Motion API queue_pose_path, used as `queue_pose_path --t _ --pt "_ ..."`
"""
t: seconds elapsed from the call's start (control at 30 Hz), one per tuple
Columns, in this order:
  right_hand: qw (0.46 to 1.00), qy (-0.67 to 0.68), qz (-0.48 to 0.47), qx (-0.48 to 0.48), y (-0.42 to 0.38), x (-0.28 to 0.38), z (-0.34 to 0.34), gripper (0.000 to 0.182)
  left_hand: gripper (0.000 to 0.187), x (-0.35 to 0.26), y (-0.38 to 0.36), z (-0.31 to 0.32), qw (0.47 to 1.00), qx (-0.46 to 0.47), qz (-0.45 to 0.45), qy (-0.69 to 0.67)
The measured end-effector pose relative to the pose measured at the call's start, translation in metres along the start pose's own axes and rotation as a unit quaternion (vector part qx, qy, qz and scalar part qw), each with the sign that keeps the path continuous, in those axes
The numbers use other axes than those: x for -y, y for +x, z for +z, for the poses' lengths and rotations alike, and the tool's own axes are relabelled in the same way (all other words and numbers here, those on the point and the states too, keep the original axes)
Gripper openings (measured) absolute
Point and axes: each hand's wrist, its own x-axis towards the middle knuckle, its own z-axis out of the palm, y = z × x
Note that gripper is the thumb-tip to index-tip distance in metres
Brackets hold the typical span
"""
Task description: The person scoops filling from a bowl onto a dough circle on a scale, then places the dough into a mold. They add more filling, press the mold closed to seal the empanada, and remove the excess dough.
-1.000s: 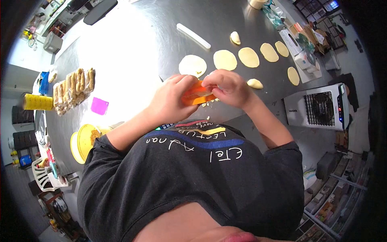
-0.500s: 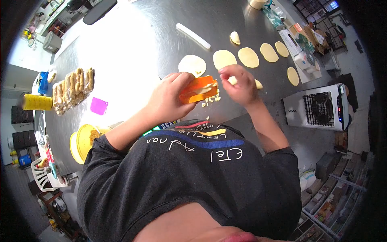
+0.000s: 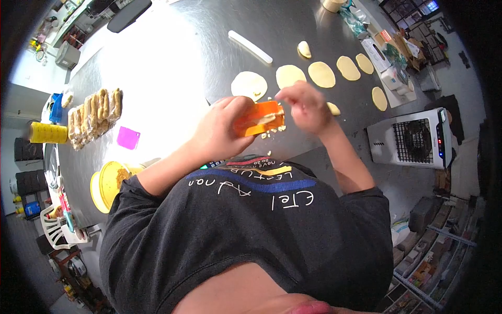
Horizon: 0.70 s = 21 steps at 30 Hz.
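My left hand [image 3: 219, 123] is wrapped round an orange, box-like pack [image 3: 255, 125] tipped to the right, with pale yellow, soft-looking food showing at its open end. My right hand [image 3: 309, 109] is just right of that end, fingers curled and bent together; what they hold, if anything, is hidden. Pale crumbs [image 3: 264, 135] lie on the table below the pack. Beyond my hands is a flat dough disc [image 3: 249, 83] with a few bits on it. Another dough disc [image 3: 288, 76] is partly behind my right hand, and a folded dough piece [image 3: 334, 109] shows beside my wrist.
More dough discs [image 3: 321, 75] line the metal table [image 3: 209, 31] to the right, near a folded dough piece [image 3: 305, 49]. A white rolling pin [image 3: 250, 46] lies farther back. Leftward are bagged sticks [image 3: 95, 118], a purple scraper [image 3: 128, 137] and a yellow tub [image 3: 107, 183].
My right hand has shifted slightly left and up, its fingertips closer to the pack's open end. The orange pack has turned slightly in my left hand.
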Motion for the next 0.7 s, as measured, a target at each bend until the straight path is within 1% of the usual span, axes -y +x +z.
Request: queue_pose_path --t 0.03,0.07,0.13,0.17,0.2,0.23,0.27,0.3,0.37,0.4,0.47,0.5,0.53,0.57,0.6,0.67,0.7 --pt "0.997 -0.022 0.047 -0.056 -0.003 -0.005 -0.004 0.046 0.037 0.001 0.001 -0.002 1.0 -0.002 -0.002 0.0" --pt "0.997 -0.021 0.046 -0.054 -0.005 -0.01 -0.006 0.046 0.037 0.003 0.002 -0.003 1.0 -0.013 0.003 0.011" --pt "0.984 -0.007 0.094 -0.15 -0.011 -0.021 -0.007 0.045 0.037 0.005 0.002 -0.006 0.999 -0.024 0.009 0.023" --pt "0.983 -0.02 0.116 -0.137 -0.017 -0.026 -0.009 0.047 0.037 0.005 0.002 -0.007 0.999 -0.022 0.013 0.039" --pt "0.983 -0.021 0.115 -0.138 -0.019 -0.026 -0.01 0.047 0.037 0.005 0.002 -0.007 0.998 -0.02 0.017 0.055" --pt "0.982 -0.035 0.142 -0.118 -0.022 -0.025 -0.011 0.047 0.037 0.005 0.003 -0.007 0.998 -0.021 0.018 0.055" --pt "0.98 -0.049 0.169 -0.097 -0.023 -0.024 -0.011 0.047 0.038 0.007 0.003 -0.006 0.997 -0.029 0.042 0.062" --pt "0.98 -0.047 0.169 -0.096 -0.022 -0.023 -0.011 0.047 0.039 0.007 0.003 -0.006 0.995 -0.036 0.065 0.069" --pt "0.993 -0.073 0.068 -0.061 -0.015 -0.016 -0.013 0.039 0.039 0.004 0.005 -0.007 0.996 -0.02 0.063 0.068" --pt "0.993 -0.072 0.069 -0.062 -0.007 -0.009 -0.015 0.039 0.039 0.002 0.006 -0.007 0.996 -0.005 0.064 0.065" --pt "0.989 -0.125 -0.075 -0.012 0.011 0.01 -0.014 0.03 0.039 0.005 0.007 -0.002 0.996 0.001 0.066 0.059" --pt "0.989 -0.125 -0.073 -0.012 0.015 0.015 -0.009 0.03 0.038 0.006 0.008 0.0 0.996 0.004 0.069 0.054" --pt "0.989 -0.11 -0.09 0.03 0.019 0.019 -0.003 0.026 0.038 0.005 0.009 0.001 0.996 0.006 0.07 0.053" --pt "0.987 -0.094 -0.106 0.073 0.022 0.022 0.0 0.023 0.038 0.005 0.011 0.001 0.997 0.028 0.06 0.046" --pt "0.987 -0.094 -0.106 0.073 0.022 0.021 0.004 0.023 0.037 0.005 0.011 0.001 0.997 0.05 0.05 0.039" --pt "0.984 -0.105 -0.101 0.103 0.022 0.016 0.011 0.017 0.037 0.007 0.01 0.003 0.997 0.049 0.044 0.036" --pt "0.984 -0.103 -0.103 0.104 0.022 0.014 0.011 0.017 0.036 0.008 0.008 0.004 0.998 0.048 0.037 0.033"
